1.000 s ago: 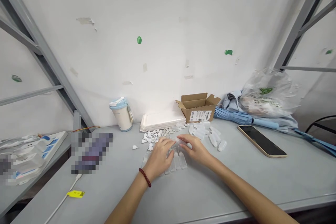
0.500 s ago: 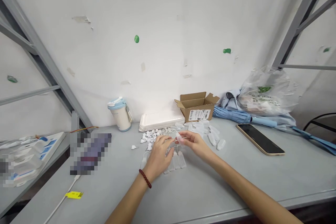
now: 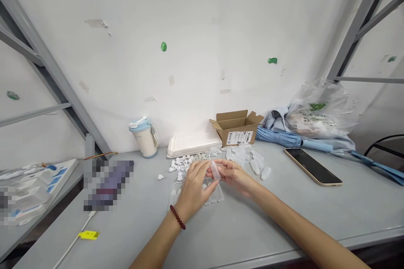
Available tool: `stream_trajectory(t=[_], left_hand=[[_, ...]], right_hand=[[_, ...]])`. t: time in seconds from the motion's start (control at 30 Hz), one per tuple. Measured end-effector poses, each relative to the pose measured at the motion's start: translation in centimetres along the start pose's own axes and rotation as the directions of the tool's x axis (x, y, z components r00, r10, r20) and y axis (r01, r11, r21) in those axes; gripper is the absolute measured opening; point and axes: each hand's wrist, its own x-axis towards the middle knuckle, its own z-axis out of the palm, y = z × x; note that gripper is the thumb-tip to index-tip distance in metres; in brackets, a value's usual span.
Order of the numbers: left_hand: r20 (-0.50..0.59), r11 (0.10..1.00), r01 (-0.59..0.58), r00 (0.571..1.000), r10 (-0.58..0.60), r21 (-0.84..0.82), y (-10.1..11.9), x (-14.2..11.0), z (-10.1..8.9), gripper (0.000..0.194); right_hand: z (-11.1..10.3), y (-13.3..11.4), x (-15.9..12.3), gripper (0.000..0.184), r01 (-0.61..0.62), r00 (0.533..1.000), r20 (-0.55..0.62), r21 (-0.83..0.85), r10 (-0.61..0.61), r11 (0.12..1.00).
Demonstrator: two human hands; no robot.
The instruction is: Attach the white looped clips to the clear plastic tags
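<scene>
Between my two hands is a small translucent plastic tube [image 3: 215,170], tilted, its rounded end toward me. My right hand [image 3: 235,176] grips it from the right with thumb and fingers. From the left, my left hand [image 3: 197,185], wearing a dark red bead bracelet, closes on it, the thumb at its lower end. Under my hands, several similar tubes [image 3: 219,193] lie in a row, partly hidden, some with thin white cords. Small white caps [image 3: 180,163] form a pile just beyond my left hand. More loose tubes [image 3: 257,160] are spread beyond my right hand.
White trays [image 3: 194,145] are stacked against the wall beside an opened cardboard box [image 3: 236,128]. A cup [image 3: 145,138] stands at left. Right of the box lie a blue umbrella [image 3: 284,138], a plastic bag [image 3: 318,113] and a phone [image 3: 312,167]. A white cable [image 3: 74,241] runs at left.
My left hand has moved right and its thumb and fingers have closed in on the tube. The tube has turned, so its length now shows between my hands.
</scene>
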Motion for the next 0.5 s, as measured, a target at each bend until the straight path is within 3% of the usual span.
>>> stream_trajectory(t=[0.27, 0.5], left_hand=[[-0.003, 0.998, -0.03, 1.0, 0.03, 0.06, 0.31, -0.01, 0.06, 0.04], [0.018, 0.99, -0.095, 0.995, 0.093, 0.106, 0.46, -0.21, 0.27, 0.041]], right_hand=[[-0.01, 0.17, 0.09, 0.04, 0.027, 1.0, 0.005, -0.091, -0.027, 0.995], [-0.36, 0.02, 0.23, 0.038, 0.04, 0.999, 0.002, -0.313, -0.041, 0.949]])
